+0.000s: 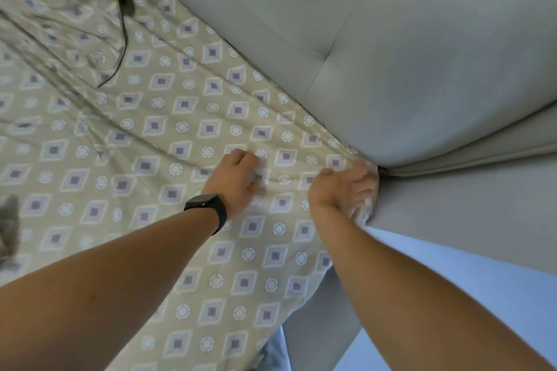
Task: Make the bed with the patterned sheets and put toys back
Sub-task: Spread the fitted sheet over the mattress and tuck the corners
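1. While the patterned sheet (187,129) lies spread over most of the bed, the step in hand looks like tucking its corner where the padded headboard (391,54) meets the side rail (467,211).
2. The right hand (343,190) is at that corner, its grip curled round a bunched edge of the sheet, the fingers (363,187) pressed against the rail. How deep the cloth has gone into the gap is hidden by the hand.
3. The left hand (238,178), with a dark watch (208,208) on the wrist, rests on the sheet just beside the right; its fingers are bent and blurred, so I cannot tell whether they press flat or pinch a fold.
4. Creases run from the corner toward the far left, where looser patterned bedding (60,24) lies rumpled.
5. A blurred grey shape (9,220) at the left edge may be a toy, though that is uncertain.
6. Next, I judge, the corner wants pushing down into the gap while the left hand keeps the cloth taut, then smoothing outward along the creases. Toys remain for later.
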Tool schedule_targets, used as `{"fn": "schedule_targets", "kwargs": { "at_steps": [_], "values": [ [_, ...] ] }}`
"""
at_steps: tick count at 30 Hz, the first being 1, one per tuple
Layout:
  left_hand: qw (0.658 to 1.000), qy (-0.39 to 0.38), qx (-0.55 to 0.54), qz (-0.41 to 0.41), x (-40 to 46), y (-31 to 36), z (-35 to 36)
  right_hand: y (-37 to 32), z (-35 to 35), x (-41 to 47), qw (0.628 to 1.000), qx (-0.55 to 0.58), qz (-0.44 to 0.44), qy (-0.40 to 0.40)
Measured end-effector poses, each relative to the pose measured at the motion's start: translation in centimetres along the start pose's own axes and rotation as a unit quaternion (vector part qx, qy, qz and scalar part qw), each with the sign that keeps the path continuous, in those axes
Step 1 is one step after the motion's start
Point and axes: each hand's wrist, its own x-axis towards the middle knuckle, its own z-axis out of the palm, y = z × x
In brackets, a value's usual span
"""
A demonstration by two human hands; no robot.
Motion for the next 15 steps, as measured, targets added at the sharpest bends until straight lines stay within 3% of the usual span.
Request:
{"fn": "schedule_targets", "kwargs": {
  "at_steps": [2, 5, 7, 9, 15],
  "values": [
    [0.997, 0.050, -0.001, -0.064, -1.3, -1.9, -1.7, -1.0, 0.7, -4.3, 0.983, -0.062, -0.167, -0.053],
    [0.979, 0.131, 0.008, -0.154, -3.1, -5.5, -3.8, -3.4, 3.0, -7.8, 0.879, -0.117, -0.441, -0.139],
    [0.967, 0.164, 0.005, -0.193, -4.6, -7.9, -5.1, -6.1, 5.3, -9.0, 0.796, -0.136, -0.563, -0.176],
    [0.960, 0.174, -0.014, -0.219, -5.7, -10.0, -5.8, -8.9, 6.8, -9.6, 0.762, -0.148, -0.608, -0.167],
    [0.935, 0.203, -0.083, -0.278, -6.3, -13.6, -6.9, -14.2, 8.7, -7.3, 0.876, -0.139, -0.452, -0.098]
  ]
}}
